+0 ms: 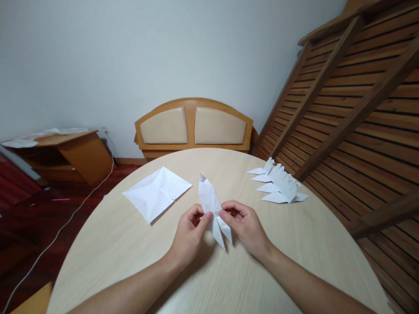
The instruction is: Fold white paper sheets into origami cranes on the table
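A folded piece of white paper (209, 196) is held between my two hands above the middle of the table. Its upper part is a long pointed shape, and two narrow points hang toward me at the bottom. My left hand (191, 229) pinches its left edge near the waist, thumb on top. On the opposite edge, my right hand (245, 226) grips it the same way, fingers curled beneath. To the left lies a creased white paper sheet (157, 192), flattened out. Several finished-looking folded paper figures (279, 185) stand in a row at the right.
The round pale wooden table (278, 279) fills the foreground. Beyond it stands a wooden headboard (190, 126) with beige panels. A slatted wooden frame (360, 104) leans at the right. At the left are a low desk (81, 152) and a white cable (65, 222) along the floor.
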Demonstrator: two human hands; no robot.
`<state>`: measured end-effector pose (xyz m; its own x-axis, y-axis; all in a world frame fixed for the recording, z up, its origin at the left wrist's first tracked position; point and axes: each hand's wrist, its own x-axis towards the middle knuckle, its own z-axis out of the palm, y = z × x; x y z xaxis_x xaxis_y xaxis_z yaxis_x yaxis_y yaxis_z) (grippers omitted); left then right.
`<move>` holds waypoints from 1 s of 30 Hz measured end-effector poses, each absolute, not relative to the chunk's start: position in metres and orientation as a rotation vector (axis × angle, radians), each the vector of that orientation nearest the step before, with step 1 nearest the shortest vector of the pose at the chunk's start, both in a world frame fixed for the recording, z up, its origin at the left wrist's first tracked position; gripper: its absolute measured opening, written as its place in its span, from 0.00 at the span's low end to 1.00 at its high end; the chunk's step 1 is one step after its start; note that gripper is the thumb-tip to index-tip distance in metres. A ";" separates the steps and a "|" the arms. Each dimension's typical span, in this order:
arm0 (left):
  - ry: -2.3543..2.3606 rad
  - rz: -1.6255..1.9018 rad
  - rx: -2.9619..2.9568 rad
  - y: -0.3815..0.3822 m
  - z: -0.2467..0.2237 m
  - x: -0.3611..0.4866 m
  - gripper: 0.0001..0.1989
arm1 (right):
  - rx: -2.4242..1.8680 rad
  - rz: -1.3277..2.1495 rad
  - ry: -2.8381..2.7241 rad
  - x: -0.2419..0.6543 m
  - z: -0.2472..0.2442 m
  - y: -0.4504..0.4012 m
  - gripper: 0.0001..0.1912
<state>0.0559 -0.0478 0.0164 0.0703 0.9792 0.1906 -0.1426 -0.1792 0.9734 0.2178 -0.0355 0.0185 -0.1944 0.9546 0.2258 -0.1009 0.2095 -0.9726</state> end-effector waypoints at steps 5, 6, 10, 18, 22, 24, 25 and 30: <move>0.974 1.303 1.286 -0.044 0.016 0.054 0.16 | -0.830 1.313 -1.237 0.217 0.016 -0.034 0.17; 0.974 1.294 1.297 -0.043 0.015 0.053 0.15 | -0.823 1.305 -1.223 0.217 0.016 -0.034 0.17; 0.965 1.278 1.344 -0.042 0.014 0.053 0.13 | -0.815 1.324 -1.292 0.216 0.014 -0.034 0.16; 0.995 1.282 1.474 -0.044 0.011 0.052 0.10 | -0.912 1.126 -1.342 0.217 0.010 -0.032 0.15; 1.015 1.238 1.569 -0.046 0.012 0.052 0.10 | -0.968 0.993 -1.486 0.221 0.013 -0.033 0.13; 1.019 1.219 1.588 -0.047 0.013 0.052 0.11 | -0.990 0.936 -1.546 0.222 0.015 -0.034 0.13; 1.020 1.216 1.586 -0.047 0.013 0.052 0.11 | -0.996 0.922 -1.566 0.223 0.017 -0.035 0.12; 1.015 1.238 1.483 -0.046 0.011 0.053 0.12 | -0.973 0.961 -1.612 0.224 0.020 -0.035 0.08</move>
<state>0.0527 -0.0459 0.0107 0.1527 0.9621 0.2260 0.0332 -0.2335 0.9718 0.2236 -0.0353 0.0198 -0.1957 0.9216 0.3352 0.1436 0.3651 -0.9198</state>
